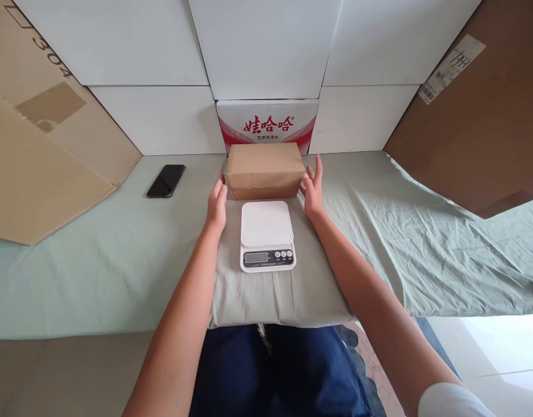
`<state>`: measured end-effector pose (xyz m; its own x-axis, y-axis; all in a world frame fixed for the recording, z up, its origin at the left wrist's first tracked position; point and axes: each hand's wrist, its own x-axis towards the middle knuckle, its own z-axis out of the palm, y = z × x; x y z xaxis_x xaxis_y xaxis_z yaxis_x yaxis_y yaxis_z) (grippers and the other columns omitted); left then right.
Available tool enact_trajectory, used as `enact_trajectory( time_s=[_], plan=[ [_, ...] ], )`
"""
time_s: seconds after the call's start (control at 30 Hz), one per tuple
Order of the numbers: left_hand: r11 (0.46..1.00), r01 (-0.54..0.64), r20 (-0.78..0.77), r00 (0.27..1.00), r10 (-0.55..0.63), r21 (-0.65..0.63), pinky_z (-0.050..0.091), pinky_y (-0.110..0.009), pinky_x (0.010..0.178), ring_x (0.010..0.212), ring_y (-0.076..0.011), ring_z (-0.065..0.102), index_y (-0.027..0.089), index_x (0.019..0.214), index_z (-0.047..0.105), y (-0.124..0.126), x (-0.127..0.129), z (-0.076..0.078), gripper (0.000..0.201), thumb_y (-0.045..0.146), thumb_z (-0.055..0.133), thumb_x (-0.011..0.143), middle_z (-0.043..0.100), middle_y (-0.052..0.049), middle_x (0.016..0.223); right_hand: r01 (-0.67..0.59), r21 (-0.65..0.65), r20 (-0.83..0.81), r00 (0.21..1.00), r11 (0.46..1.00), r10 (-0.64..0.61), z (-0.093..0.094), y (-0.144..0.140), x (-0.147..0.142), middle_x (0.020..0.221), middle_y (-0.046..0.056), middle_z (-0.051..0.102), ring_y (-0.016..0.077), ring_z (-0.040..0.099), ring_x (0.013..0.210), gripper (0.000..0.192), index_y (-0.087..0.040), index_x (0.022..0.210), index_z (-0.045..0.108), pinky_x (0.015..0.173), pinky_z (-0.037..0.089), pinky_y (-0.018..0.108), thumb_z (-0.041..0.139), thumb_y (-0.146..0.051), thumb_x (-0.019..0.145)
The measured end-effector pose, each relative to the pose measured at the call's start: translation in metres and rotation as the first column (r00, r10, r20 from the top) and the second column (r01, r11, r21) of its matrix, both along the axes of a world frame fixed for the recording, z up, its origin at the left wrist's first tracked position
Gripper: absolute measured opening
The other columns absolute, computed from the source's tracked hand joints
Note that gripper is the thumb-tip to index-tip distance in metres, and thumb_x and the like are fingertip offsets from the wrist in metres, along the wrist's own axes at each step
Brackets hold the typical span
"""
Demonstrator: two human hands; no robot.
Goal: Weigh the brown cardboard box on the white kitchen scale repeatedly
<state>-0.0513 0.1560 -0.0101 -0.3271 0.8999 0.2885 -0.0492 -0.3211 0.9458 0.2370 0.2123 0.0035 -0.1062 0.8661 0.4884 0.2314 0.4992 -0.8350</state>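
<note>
A brown cardboard box [265,169] rests on the green sheet just behind a white kitchen scale [267,234]. My left hand [216,205] is at the box's left side, fingers straight and apart, a little short of touching it. At the box's right side my right hand [313,188] is held flat with fingers up, close to the cardboard or just brushing it. Neither hand holds anything. The scale's platform is bare and its display [256,258] faces me.
A red-and-white printed carton [267,124] stands behind the box against white panels. A black phone [166,180] lies to the left. Large cardboard sheets lean at left [36,156] and right [483,110]. The green sheet [422,243] covers the surface.
</note>
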Motion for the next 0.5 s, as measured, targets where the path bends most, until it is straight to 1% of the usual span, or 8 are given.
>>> enact_trajectory(
  time_s=[0.07,0.1,0.17,0.23,0.3,0.4,0.43,0.5],
  plan=[
    [0.999,-0.042,0.019,0.999,0.042,-0.018,0.025,-0.046,0.129,0.16,-0.0296,0.027,0.024,0.153,0.05,0.001,-0.014,0.001,0.084,0.073,0.059,0.086,0.035,-0.012,0.17,0.068,-0.086,-0.104,0.992,0.994,-0.077,-0.003,0.008,0.017,0.176,0.002,0.01,0.0271,0.016,0.165,0.093,-0.047,0.161,-0.01,0.117,0.041,0.067,0.032,-0.086,0.088],
    [0.998,-0.06,0.026,0.998,0.061,-0.021,0.023,-0.046,0.13,0.161,-0.0289,0.023,0.025,0.155,0.047,0.001,-0.021,0.001,0.085,0.075,0.055,0.087,0.03,-0.011,0.172,0.094,-0.134,-0.165,0.979,0.987,-0.116,-0.003,0.011,0.027,0.176,0.002,0.008,0.0277,0.013,0.166,0.094,-0.048,0.161,-0.008,0.117,0.039,0.069,0.035,-0.086,0.086],
    [0.996,-0.083,0.029,0.996,0.083,-0.017,0.02,-0.047,0.131,0.162,-0.0275,0.018,0.026,0.159,0.041,0.001,-0.032,0.003,0.087,0.076,0.05,0.088,0.023,-0.01,0.175,0.128,-0.185,-0.242,0.955,0.974,-0.171,-0.004,0.016,0.043,0.176,0.003,0.005,0.0287,0.013,0.166,0.094,-0.049,0.161,-0.007,0.116,0.036,0.073,0.038,-0.084,0.086],
    [0.996,-0.086,0.032,0.996,0.086,-0.023,0.017,-0.047,0.131,0.163,-0.0266,0.016,0.026,0.16,0.038,0.001,-0.037,0.004,0.088,0.077,0.047,0.089,0.019,-0.01,0.175,0.136,-0.202,-0.283,0.94,0.97,-0.191,-0.004,0.016,0.051,0.176,0.003,0.006,0.0287,0.015,0.165,0.092,-0.048,0.161,-0.005,0.117,0.034,0.074,0.039,-0.081,0.087],
    [0.996,-0.084,0.037,0.996,0.085,-0.034,0.019,-0.047,0.131,0.162,-0.0271,0.017,0.026,0.16,0.04,0.001,-0.035,0.004,0.089,0.078,0.048,0.088,0.021,-0.01,0.175,0.117,-0.208,-0.275,0.946,0.971,-0.173,-0.003,0.013,0.049,0.176,0.005,0.01,0.0285,0.017,0.165,0.091,-0.046,0.162,-0.002,0.118,0.034,0.072,0.039,-0.078,0.089],
    [0.997,-0.042,0.046,0.998,0.045,-0.066,0.024,-0.046,0.13,0.161,-0.0283,0.023,0.027,0.154,0.049,0.003,-0.022,0.002,0.087,0.079,0.054,0.084,0.03,-0.01,0.172,0.041,-0.213,-0.21,0.974,0.976,-0.087,0.0,0.002,0.032,0.175,0.008,0.019,0.0285,0.023,0.163,0.09,-0.042,0.163,0.004,0.119,0.038,0.068,0.041,-0.078,0.09],
    [0.997,-0.007,0.044,0.999,0.011,-0.082,0.025,-0.045,0.13,0.16,-0.0285,0.025,0.027,0.153,0.051,0.003,-0.017,0.002,0.086,0.079,0.055,0.084,0.033,-0.01,0.171,0.012,-0.196,-0.175,0.983,0.981,-0.047,0.0,-0.001,0.025,0.175,0.007,0.019,0.0277,0.025,0.163,0.089,-0.042,0.164,0.003,0.119,0.04,0.066,0.04,-0.078,0.091],
    [0.991,0.08,0.029,0.997,-0.077,-0.107,0.025,-0.044,0.13,0.159,-0.0288,0.028,0.024,0.153,0.05,0.001,-0.008,0.002,0.084,0.075,0.056,0.086,0.038,-0.01,0.169,-0.035,-0.132,-0.089,0.996,0.991,0.024,0.001,-0.008,0.012,0.176,0.005,0.02,0.0239,0.027,0.162,0.086,-0.043,0.163,-0.003,0.119,0.043,0.061,0.036,-0.076,0.094]
  ],
)
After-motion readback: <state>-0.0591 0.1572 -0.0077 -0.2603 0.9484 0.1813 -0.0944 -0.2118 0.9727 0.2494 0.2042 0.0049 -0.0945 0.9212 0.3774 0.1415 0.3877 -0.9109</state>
